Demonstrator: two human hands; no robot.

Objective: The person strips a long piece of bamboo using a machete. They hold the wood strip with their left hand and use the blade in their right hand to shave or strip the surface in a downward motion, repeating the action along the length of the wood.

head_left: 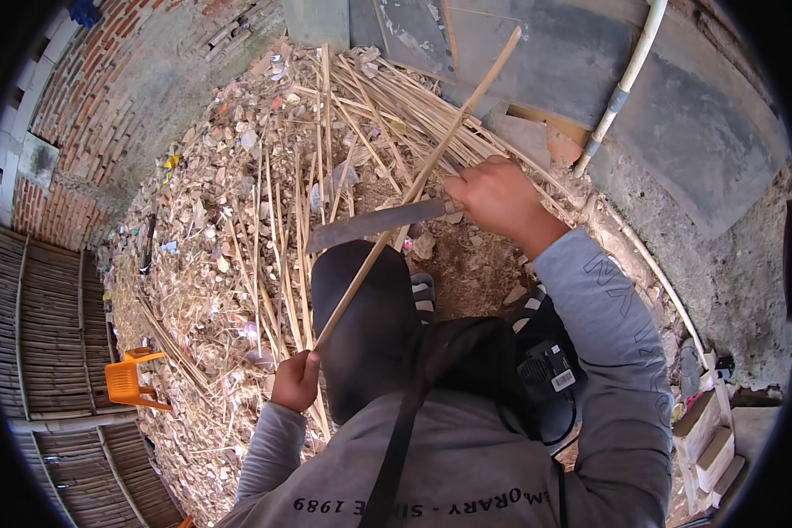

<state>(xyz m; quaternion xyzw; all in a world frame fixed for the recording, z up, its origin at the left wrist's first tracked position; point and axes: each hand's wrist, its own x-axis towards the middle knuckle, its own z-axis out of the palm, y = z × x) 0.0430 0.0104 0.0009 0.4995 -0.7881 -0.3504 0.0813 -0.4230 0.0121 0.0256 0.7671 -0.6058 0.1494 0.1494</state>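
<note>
My left hand (297, 381) is closed round the near end of a long, pale bamboo strip (352, 295). The strip slants up and away to the right, passing over my dark-clad left knee (361, 273). In my right hand (500, 201) is the handle of a machete (352, 229), mostly covered by the fingers. Its broad, dull grey blade points left and lies across the strip just above the knee. Blade and strip seem to touch, though the exact contact is hard to make out.
Several loose bamboo strips (286, 290) lie left of my knee, and a larger pile (414, 114) lies ahead. Litter and chips cover the ground. An orange plastic chair (125, 380) stands at left by a bamboo-slat wall (48, 326). Grey panels and a white pipe (620, 92) are ahead right.
</note>
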